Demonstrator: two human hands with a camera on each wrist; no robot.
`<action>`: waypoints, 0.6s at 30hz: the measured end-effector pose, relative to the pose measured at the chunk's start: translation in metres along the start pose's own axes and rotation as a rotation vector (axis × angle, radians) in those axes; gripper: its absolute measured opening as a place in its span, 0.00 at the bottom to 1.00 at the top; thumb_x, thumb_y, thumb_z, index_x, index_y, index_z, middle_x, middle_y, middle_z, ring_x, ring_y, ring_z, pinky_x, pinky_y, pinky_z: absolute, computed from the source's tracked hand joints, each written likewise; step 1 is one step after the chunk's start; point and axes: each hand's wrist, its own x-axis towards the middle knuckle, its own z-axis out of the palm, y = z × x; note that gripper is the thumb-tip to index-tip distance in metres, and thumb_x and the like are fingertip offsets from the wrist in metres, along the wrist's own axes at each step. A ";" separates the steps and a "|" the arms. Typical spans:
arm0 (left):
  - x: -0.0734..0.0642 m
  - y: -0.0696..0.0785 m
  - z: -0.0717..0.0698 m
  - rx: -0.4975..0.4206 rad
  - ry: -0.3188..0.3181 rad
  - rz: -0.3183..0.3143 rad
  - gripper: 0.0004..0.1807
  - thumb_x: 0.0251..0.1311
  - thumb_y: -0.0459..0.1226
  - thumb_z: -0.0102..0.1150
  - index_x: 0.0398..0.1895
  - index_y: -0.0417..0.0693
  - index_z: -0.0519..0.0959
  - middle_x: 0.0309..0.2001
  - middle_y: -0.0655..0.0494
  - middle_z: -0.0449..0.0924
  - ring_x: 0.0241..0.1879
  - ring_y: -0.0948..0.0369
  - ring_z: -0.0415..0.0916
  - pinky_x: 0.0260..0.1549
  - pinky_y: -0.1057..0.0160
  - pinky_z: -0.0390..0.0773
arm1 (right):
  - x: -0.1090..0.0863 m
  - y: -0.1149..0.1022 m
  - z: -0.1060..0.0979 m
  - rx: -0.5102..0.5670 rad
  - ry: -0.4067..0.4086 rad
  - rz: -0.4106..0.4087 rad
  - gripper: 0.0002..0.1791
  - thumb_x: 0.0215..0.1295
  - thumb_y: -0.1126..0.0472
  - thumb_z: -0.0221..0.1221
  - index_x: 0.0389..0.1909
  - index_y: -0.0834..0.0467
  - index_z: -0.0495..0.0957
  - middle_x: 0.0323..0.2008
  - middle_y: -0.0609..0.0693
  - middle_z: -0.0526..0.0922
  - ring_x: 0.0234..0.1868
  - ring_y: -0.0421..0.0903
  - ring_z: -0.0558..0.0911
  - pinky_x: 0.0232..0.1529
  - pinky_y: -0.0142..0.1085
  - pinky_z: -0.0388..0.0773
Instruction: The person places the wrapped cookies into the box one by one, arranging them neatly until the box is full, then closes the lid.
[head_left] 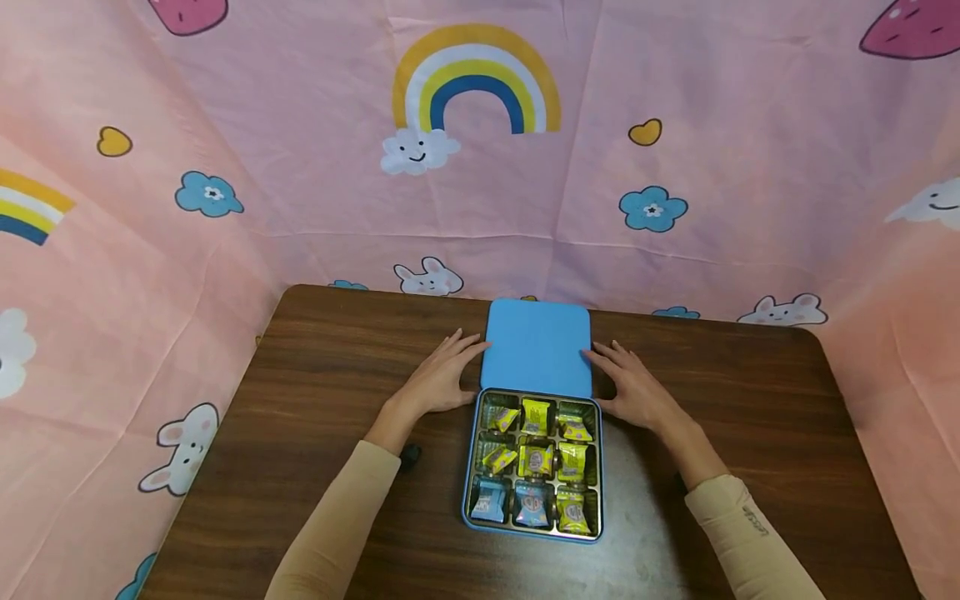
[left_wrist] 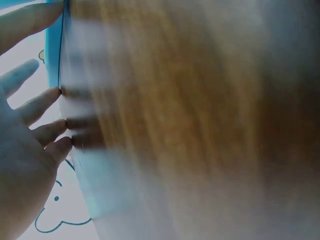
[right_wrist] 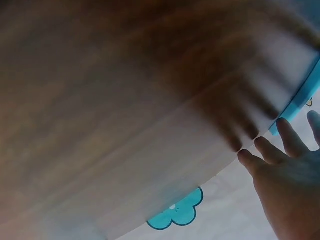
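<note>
Lid [head_left: 536,346] flat behind open candy tin [head_left: 534,462]; left hand [head_left: 442,377], right hand [head_left: 633,385] flank it, straight fingers touching its edges.

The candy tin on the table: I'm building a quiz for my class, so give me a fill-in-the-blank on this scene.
1. The flat lid beyond the open tin is coloured ____.
2. The tin is divided into ____ compartments.
3. The left hand and right hand rest on either side of the ____.
4. The table looks made of ____.

Missing words: blue; nine; lid; wood
</note>
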 end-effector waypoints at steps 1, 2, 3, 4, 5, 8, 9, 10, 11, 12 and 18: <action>0.000 0.000 0.000 -0.003 -0.001 -0.001 0.50 0.51 0.40 0.76 0.77 0.55 0.60 0.76 0.47 0.55 0.76 0.43 0.44 0.74 0.47 0.46 | 0.001 0.000 0.000 0.004 -0.011 0.001 0.48 0.56 0.60 0.73 0.76 0.55 0.60 0.74 0.63 0.58 0.75 0.67 0.50 0.70 0.66 0.47; 0.000 0.000 -0.001 -0.011 -0.002 -0.002 0.50 0.51 0.40 0.76 0.77 0.54 0.60 0.76 0.47 0.55 0.76 0.43 0.43 0.74 0.47 0.45 | 0.002 0.000 0.000 0.004 -0.023 0.004 0.48 0.56 0.60 0.73 0.76 0.55 0.60 0.75 0.63 0.57 0.75 0.68 0.49 0.70 0.67 0.46; 0.000 0.000 -0.001 -0.018 -0.004 -0.002 0.49 0.52 0.39 0.76 0.77 0.54 0.60 0.76 0.47 0.55 0.77 0.43 0.43 0.74 0.47 0.44 | 0.002 -0.001 0.000 0.002 -0.033 0.009 0.48 0.57 0.60 0.73 0.76 0.55 0.59 0.75 0.62 0.55 0.75 0.67 0.48 0.70 0.66 0.45; 0.000 0.000 0.000 -0.020 -0.009 -0.001 0.49 0.52 0.39 0.76 0.77 0.54 0.60 0.76 0.48 0.55 0.77 0.43 0.42 0.74 0.47 0.44 | 0.001 0.000 0.001 0.006 -0.041 0.014 0.48 0.57 0.60 0.72 0.77 0.55 0.58 0.76 0.62 0.54 0.76 0.67 0.47 0.71 0.66 0.45; 0.000 0.000 0.000 -0.021 -0.012 0.001 0.49 0.52 0.39 0.76 0.77 0.54 0.61 0.76 0.48 0.54 0.77 0.43 0.42 0.74 0.47 0.44 | 0.000 0.000 0.002 0.007 -0.048 0.018 0.48 0.57 0.60 0.72 0.77 0.55 0.58 0.76 0.62 0.53 0.76 0.67 0.47 0.71 0.66 0.44; 0.001 0.001 0.000 -0.013 -0.019 0.005 0.48 0.52 0.38 0.76 0.76 0.54 0.61 0.77 0.49 0.54 0.77 0.43 0.41 0.74 0.46 0.43 | -0.001 0.001 0.002 0.002 -0.055 0.011 0.48 0.59 0.59 0.71 0.77 0.54 0.57 0.77 0.62 0.52 0.76 0.67 0.45 0.71 0.66 0.43; 0.001 0.001 0.000 -0.008 -0.022 0.007 0.47 0.53 0.38 0.75 0.76 0.55 0.62 0.77 0.49 0.53 0.77 0.43 0.40 0.74 0.46 0.43 | -0.001 0.001 0.002 -0.002 -0.055 0.006 0.48 0.59 0.59 0.71 0.77 0.54 0.57 0.77 0.62 0.51 0.76 0.67 0.45 0.71 0.66 0.43; 0.002 0.002 0.000 -0.004 -0.027 0.008 0.47 0.53 0.38 0.75 0.76 0.56 0.62 0.77 0.49 0.52 0.77 0.43 0.39 0.74 0.46 0.42 | -0.001 0.001 0.002 -0.004 -0.054 0.001 0.47 0.59 0.58 0.71 0.77 0.54 0.57 0.77 0.62 0.51 0.76 0.67 0.44 0.71 0.66 0.42; 0.002 0.002 0.000 -0.004 -0.033 0.007 0.46 0.54 0.38 0.74 0.76 0.56 0.62 0.78 0.49 0.51 0.77 0.43 0.38 0.74 0.46 0.42 | 0.000 0.001 0.001 -0.012 -0.056 -0.004 0.47 0.60 0.58 0.71 0.77 0.53 0.57 0.77 0.62 0.51 0.76 0.67 0.44 0.71 0.66 0.42; 0.002 0.003 0.001 -0.005 -0.040 0.007 0.46 0.55 0.38 0.74 0.76 0.57 0.61 0.78 0.48 0.50 0.77 0.42 0.37 0.74 0.46 0.41 | 0.000 0.001 0.001 -0.014 -0.060 -0.008 0.47 0.60 0.57 0.71 0.77 0.53 0.57 0.77 0.62 0.51 0.76 0.68 0.44 0.71 0.67 0.41; 0.004 0.003 0.002 0.003 -0.058 0.025 0.45 0.57 0.39 0.73 0.77 0.60 0.61 0.78 0.48 0.47 0.77 0.42 0.35 0.75 0.46 0.40 | 0.003 0.002 0.000 -0.022 -0.095 -0.020 0.47 0.61 0.57 0.70 0.78 0.52 0.56 0.77 0.62 0.50 0.76 0.68 0.42 0.71 0.67 0.37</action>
